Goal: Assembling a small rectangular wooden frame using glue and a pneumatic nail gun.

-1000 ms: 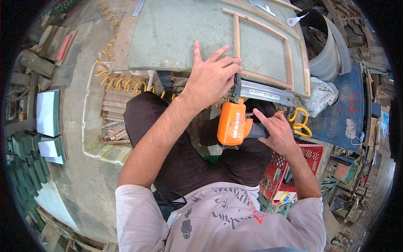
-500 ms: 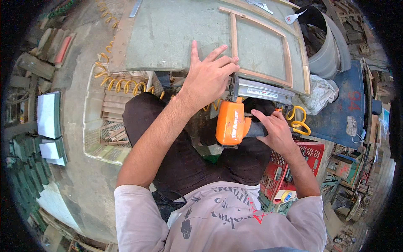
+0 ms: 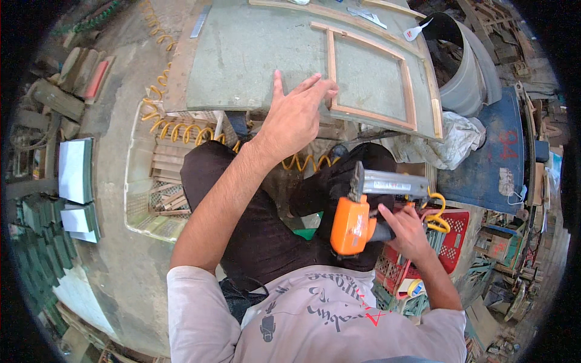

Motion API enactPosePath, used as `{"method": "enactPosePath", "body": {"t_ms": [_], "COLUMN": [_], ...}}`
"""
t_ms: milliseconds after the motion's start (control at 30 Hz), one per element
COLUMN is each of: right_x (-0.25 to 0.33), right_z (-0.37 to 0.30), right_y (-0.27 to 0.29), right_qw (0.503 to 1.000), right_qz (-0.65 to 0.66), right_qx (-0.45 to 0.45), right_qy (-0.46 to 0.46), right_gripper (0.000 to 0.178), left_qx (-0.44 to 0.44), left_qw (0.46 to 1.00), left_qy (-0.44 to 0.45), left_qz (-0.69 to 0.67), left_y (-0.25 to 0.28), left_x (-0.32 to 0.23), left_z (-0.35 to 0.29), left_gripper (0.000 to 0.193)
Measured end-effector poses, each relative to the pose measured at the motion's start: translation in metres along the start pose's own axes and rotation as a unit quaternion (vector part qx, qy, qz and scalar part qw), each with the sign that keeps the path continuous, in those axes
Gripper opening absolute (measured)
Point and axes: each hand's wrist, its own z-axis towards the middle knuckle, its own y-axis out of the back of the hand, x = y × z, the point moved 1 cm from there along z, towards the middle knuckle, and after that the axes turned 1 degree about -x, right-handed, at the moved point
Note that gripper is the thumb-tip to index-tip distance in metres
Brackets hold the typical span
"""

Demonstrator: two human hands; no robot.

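My right hand (image 3: 410, 231) is wrapped round the dark handle of an orange pneumatic nail gun (image 3: 351, 227). The tool, with its silver magazine, is held over my right thigh, apart from the bench. My left hand (image 3: 293, 118) reaches over the front edge of the grey-green worktop (image 3: 260, 60). Its fingers are stretched and spread, the tips at the near left corner of a small wooden frame (image 3: 375, 118); its thumb is hidden. The frame lies flat on the worktop.
A white glue bottle (image 3: 416, 30) and wood strips (image 3: 436, 115) lie along the worktop's far and right sides. A coiled yellow hose (image 3: 181, 131) hangs over a pale crate (image 3: 136, 199) of wood offcuts. To the right are a red crate (image 3: 452, 239) and a grey drum (image 3: 469, 85).
The nail gun in my right hand has moved back from the frame's near left corner, toward my body and to the right. My left hand stays by that corner.
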Motion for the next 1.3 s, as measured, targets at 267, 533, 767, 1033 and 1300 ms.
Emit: {"method": "enactPosePath", "body": {"t_ms": [267, 533, 767, 1033, 1300], "right_x": [0.011, 0.009, 0.008, -0.026, -0.004], "right_z": [-0.05, -0.063, -0.036, 0.095, 0.142], "right_y": [-0.029, -0.029, 0.003, -0.002, -0.002], "right_qw": [0.993, 0.989, 0.991, 0.703, 0.502], "right_qz": [0.072, 0.103, 0.113, 0.642, 0.777], "right_qx": [0.07, 0.089, -0.026, -0.222, -0.285], "right_qy": [-0.058, -0.062, -0.07, -0.21, -0.252], "right_gripper": [0.105, 0.102, 0.073, 0.044, 0.063], "left_qx": [0.004, -0.021, -0.082, -0.044, 0.072], "left_qw": [1.0, 0.995, 0.99, 0.992, 0.979], "left_qy": [0.006, 0.048, 0.023, -0.088, -0.026], "left_qz": [-0.012, -0.083, -0.115, 0.076, 0.189], "left_y": [0.003, 0.006, 0.002, -0.034, -0.058], "left_x": [-0.002, -0.006, -0.014, -0.011, -0.001], "left_z": [0.001, 0.005, 0.038, 0.145, 0.181], "left_gripper": [0.051, 0.047, 0.037, 0.033, 0.029]}}
